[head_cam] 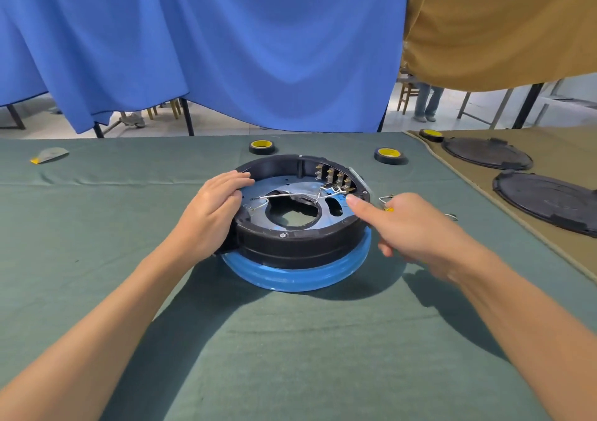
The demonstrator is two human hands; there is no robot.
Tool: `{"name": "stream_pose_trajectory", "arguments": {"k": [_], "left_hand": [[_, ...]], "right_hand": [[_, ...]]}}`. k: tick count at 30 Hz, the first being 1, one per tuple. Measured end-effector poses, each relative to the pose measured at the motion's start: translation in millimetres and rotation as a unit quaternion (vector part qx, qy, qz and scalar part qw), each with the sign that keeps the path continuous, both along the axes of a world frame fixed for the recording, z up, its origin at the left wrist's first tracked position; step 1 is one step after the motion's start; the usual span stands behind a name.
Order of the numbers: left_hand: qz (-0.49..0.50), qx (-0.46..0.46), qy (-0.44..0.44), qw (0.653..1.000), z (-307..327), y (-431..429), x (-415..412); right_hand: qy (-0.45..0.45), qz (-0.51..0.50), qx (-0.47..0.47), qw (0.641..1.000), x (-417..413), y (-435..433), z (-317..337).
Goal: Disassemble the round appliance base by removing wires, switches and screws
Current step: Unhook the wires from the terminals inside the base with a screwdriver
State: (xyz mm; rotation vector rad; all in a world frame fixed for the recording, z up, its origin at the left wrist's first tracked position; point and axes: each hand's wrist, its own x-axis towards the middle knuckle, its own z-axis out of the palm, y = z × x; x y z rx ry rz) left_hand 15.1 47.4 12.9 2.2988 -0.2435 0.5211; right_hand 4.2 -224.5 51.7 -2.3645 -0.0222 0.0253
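**Supervisor:** Report the position of the base.

**Operator:** The base (300, 246) sits at the centre of the worktop (290, 356), black ring uppermost and blue disc beneath. Inside it, the switches (336, 178) stand at 2 o'clock. White wires (290, 196) run from them across the middle opening toward 9 o'clock.

**Supervisor:** State of each hand?

**Operator:** My left hand (210, 213) grips the rim at 9 o'clock, fingers (235, 178) curled over the edge. My right hand (416, 230) is at 3 o'clock with its index finger straight, tip by the wire ends, and the other fingers curled. It is blurred, so I cannot tell whether it holds anything.

**Supervisor:** Surroundings?

**Operator:** Tape rolls (262, 146) lie at 12 and 1 o'clock beyond the base. Two black lids (546, 200) lie at 2 o'clock, well apart from it.
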Motion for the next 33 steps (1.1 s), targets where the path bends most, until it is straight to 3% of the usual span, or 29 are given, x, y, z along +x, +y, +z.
{"name": "stream_pose_trajectory", "arguments": {"k": [3,9,13,17,21,24,27,30,33], "left_hand": [[0.007,0.005,-0.022,1.000,-4,-1,1],[0.014,-0.008,-0.038,0.999,-6,-1,1],[0.019,0.012,-0.062,0.998,-4,0,-5],[0.004,0.015,-0.093,0.996,5,5,-7],[0.021,0.097,-0.083,0.992,0,15,-1],[0.049,0.105,-0.098,0.988,-8,10,-1],[0.106,0.149,-0.162,0.970,-7,2,-4],[0.157,0.209,-0.217,0.940,-1,-4,-12],[0.146,0.201,-0.219,0.944,13,-8,-17]], "right_hand": [[-0.012,-0.011,-0.021,1.000,0,19,-3],[0.008,-0.005,0.050,0.999,12,23,-4],[0.020,0.003,0.042,0.999,24,21,2],[0.033,0.000,0.117,0.993,40,13,5],[-0.072,-0.101,-0.012,0.992,35,22,-4],[-0.081,-0.096,-0.031,0.992,16,32,-6],[-0.025,-0.081,0.070,0.994,12,38,-11],[0.011,-0.089,0.210,0.974,23,36,-12],[0.042,-0.049,0.242,0.968,37,24,-6]]}}
